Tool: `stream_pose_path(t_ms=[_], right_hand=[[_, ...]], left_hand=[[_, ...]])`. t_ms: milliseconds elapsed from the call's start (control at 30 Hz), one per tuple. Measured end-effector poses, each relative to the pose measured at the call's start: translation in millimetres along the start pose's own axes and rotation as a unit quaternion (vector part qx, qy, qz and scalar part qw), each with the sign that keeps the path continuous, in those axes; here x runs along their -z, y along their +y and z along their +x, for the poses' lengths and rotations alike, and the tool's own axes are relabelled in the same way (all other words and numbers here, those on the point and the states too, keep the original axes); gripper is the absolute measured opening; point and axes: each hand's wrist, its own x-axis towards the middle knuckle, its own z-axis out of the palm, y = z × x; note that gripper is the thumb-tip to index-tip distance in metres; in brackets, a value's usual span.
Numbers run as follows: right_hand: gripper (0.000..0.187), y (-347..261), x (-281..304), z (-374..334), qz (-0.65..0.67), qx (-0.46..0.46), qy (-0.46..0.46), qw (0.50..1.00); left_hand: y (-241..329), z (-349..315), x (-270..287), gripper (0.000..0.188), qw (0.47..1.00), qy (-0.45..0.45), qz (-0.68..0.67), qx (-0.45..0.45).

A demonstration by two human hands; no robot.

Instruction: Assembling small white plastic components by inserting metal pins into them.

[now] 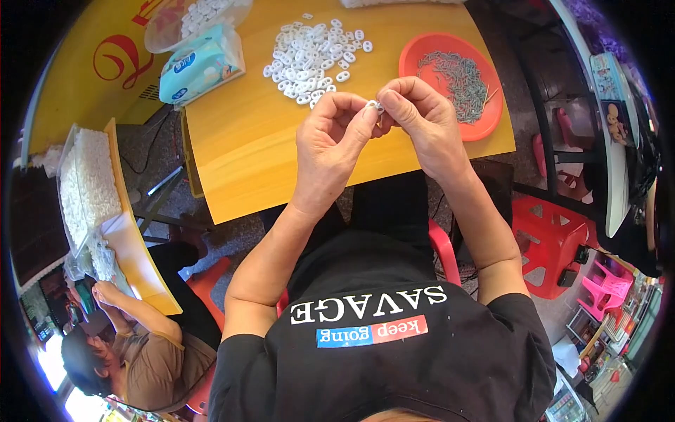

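Above the near part of the yellow table, my two hands meet at the fingertips. My left hand [329,144] pinches a small white oval piece with holes [375,106] between thumb and fingers. Closed against the same piece, the thumb and forefinger of my right hand [429,130] hide whatever small thing they may hold. Just beyond my hands lies a loose pile of similar white two-hole pieces [304,60]. A red plastic bowl [489,129] stands beyond my right hand, with many thin grey screw-like pieces [465,88] in it.
A tissue pack [204,67] and a clear tub of white pieces [211,17] stand at the far left of the yellow table [239,165]. Another person [140,344] works at a side table on the left. Red stools [552,243] stand at the right.
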Motion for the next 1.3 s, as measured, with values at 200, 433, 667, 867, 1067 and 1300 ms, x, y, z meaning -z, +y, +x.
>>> stream_pose_path(t_ms=[200, 433, 667, 867, 1067, 1300], right_hand=[[0.016, 3.7, -3.2, -1.7, -0.093, 0.060, 0.024, 0.994], [0.015, 6.0, -12.0, -2.7, -0.053, 0.046, 0.043, 0.997], [0.018, 18.7, -12.0, 8.6, -0.015, 0.006, 0.064, 0.998], [0.021, 5.4, -2.9, 12.6, 0.010, -0.020, 0.008, 1.000], [0.016, -4.1, 4.9, 12.4, -0.128, 0.045, -0.028, 0.990], [0.010, -6.8, 8.0, 14.2, -0.353, 0.207, -0.032, 0.912]], left_hand=[[0.3, -1.1, -1.3, 0.012, 1.000, 0.013, 0.022, 0.001], [-2.5, -1.4, -6.7, 0.012, 0.997, 0.036, 0.053, -0.032], [-11.5, 11.7, 4.7, 0.013, 0.996, 0.046, 0.071, -0.023], [-0.2, 19.0, 20.3, 0.014, 0.999, -0.009, -0.001, 0.040], [4.6, 15.6, 22.0, 0.013, 0.997, -0.037, -0.005, 0.063], [8.6, 11.8, 15.1, 0.014, 0.998, -0.026, 0.040, 0.046]])
